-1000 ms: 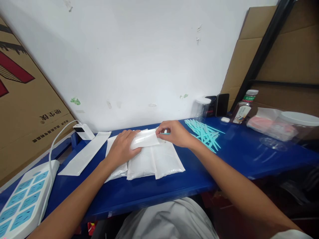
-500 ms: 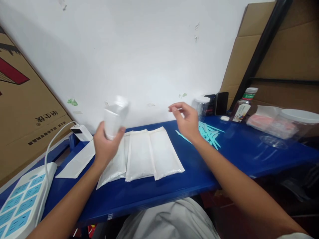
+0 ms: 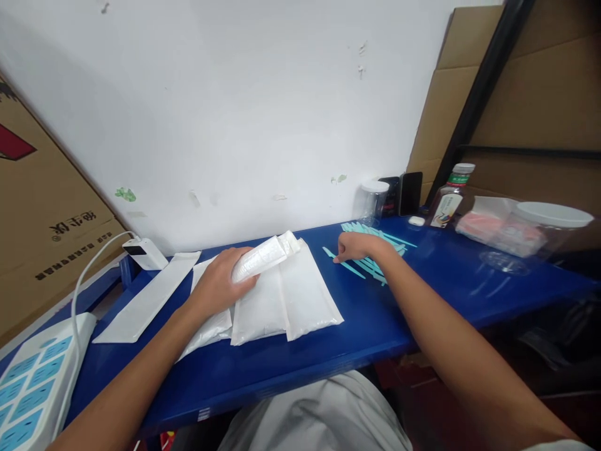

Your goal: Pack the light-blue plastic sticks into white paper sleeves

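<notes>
A white padded envelope (image 3: 260, 258), curled over lengthwise, is held in my left hand (image 3: 220, 275) above other white padded envelopes (image 3: 307, 291) that overlap on the blue table. My right hand (image 3: 354, 246) reaches down at the right, its fingers closed in a pinch on a thin turquoise plastic stick (image 3: 350, 266) that lies apart from the others. Under and behind that hand spreads a loose pile of similar turquoise sticks (image 3: 394, 244), partly covered by the hand and wrist.
At the left are a flat white envelope (image 3: 145, 304), a power strip (image 3: 40, 382) and a small white device (image 3: 145, 254) with a cable. Along the right stand clear jars (image 3: 373, 203), a dark bottle (image 3: 448, 200), phones (image 3: 410, 193) and a pink packet (image 3: 500, 228). A wall closes off the back.
My left hand has lowered and moved right, tipping the envelope from upright to nearly lying. My right hand has dropped from the air down to the turquoise sticks.
</notes>
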Demonstrator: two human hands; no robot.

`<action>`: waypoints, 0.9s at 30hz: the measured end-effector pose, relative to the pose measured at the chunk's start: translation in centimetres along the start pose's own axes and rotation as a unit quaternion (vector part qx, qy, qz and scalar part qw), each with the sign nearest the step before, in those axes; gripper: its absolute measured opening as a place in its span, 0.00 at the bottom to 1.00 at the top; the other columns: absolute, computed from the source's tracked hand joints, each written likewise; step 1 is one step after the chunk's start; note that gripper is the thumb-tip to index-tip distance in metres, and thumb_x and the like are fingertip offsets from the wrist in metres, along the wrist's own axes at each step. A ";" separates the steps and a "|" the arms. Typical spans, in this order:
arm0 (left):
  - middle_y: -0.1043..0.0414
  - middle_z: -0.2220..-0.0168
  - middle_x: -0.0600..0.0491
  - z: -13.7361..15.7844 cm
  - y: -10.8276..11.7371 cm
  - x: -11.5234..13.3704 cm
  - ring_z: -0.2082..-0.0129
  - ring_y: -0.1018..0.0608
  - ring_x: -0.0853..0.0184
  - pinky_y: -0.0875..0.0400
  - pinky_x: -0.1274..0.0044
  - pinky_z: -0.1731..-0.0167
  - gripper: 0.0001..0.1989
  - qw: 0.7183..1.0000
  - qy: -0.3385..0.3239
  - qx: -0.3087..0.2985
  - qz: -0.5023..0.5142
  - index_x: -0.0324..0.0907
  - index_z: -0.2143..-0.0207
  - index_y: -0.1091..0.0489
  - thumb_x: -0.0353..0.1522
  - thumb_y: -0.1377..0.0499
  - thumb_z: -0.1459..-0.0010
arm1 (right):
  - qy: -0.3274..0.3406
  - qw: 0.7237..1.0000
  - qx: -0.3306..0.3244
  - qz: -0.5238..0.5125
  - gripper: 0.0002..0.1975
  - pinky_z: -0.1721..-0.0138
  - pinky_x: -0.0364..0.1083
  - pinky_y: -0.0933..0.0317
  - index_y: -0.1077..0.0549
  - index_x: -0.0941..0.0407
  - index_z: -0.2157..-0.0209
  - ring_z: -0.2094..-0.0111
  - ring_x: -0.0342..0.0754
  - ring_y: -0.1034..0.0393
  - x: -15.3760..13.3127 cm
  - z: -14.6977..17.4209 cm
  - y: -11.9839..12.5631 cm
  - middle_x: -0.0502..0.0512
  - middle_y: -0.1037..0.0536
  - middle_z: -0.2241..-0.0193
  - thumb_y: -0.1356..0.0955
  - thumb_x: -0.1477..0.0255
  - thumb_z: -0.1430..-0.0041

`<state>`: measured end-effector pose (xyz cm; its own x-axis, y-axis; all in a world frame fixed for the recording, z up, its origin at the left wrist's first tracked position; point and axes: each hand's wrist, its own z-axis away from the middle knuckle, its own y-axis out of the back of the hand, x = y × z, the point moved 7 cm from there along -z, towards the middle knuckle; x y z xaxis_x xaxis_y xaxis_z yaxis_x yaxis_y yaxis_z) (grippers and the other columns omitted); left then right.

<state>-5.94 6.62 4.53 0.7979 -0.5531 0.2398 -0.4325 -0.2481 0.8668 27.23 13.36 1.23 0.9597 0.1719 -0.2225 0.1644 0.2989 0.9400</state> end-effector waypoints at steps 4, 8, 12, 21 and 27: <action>0.25 0.42 0.47 0.0 0.2 -0.5 0.43 0.24 0.49 0.28 0.59 0.44 0.27 1.000 0.001 0.007 0.001 0.47 0.38 0.33 0.43 0.38 0.36 | -0.033 0.999 0.014 -0.019 0.15 0.70 0.48 0.37 0.21 0.57 0.72 0.66 0.54 0.24 1.6 0.4 0.8 0.61 0.17 0.65 0.23 0.59 0.43; 0.25 0.41 0.46 0.0 0.0 -0.9 0.43 0.23 0.48 0.27 0.58 0.44 0.27 1.000 -0.001 0.006 -0.007 0.47 0.37 0.32 0.43 0.39 0.36 | -0.064 0.998 0.022 -0.009 0.12 0.69 0.49 0.36 0.21 0.56 0.73 0.65 0.56 0.23 3.0 0.4 1.1 0.61 0.18 0.66 0.20 0.64 0.50; 0.26 0.40 0.46 0.2 -0.2 -1.1 0.41 0.24 0.47 0.28 0.57 0.43 0.28 1.000 -0.006 0.007 -0.018 0.49 0.35 0.33 0.44 0.39 0.36 | -0.014 0.999 0.020 -0.026 0.16 0.72 0.48 0.39 0.28 0.55 0.82 0.72 0.52 0.29 1.1 0.0 0.5 0.56 0.25 0.78 0.22 0.67 0.48; 0.25 0.41 0.47 0.3 0.0 -1.3 0.43 0.23 0.48 0.26 0.57 0.44 0.27 1.000 -0.005 0.016 -0.019 0.49 0.36 0.32 0.41 0.38 0.37 | 0.073 0.970 0.149 -0.176 0.05 0.72 0.45 0.41 0.29 0.55 0.68 0.72 0.47 0.31 0.8 0.7 3.4 0.53 0.24 0.72 0.31 0.69 0.40; 0.26 0.39 0.47 0.2 0.0 -1.4 0.41 0.25 0.48 0.28 0.55 0.42 0.28 0.999 0.011 -0.004 -0.033 0.49 0.34 0.34 0.43 0.40 0.34 | 0.093 0.914 0.260 -0.296 0.05 0.78 0.44 0.43 0.38 0.52 0.66 0.75 0.46 0.29 2.0 1.7 5.5 0.50 0.25 0.71 0.35 0.70 0.36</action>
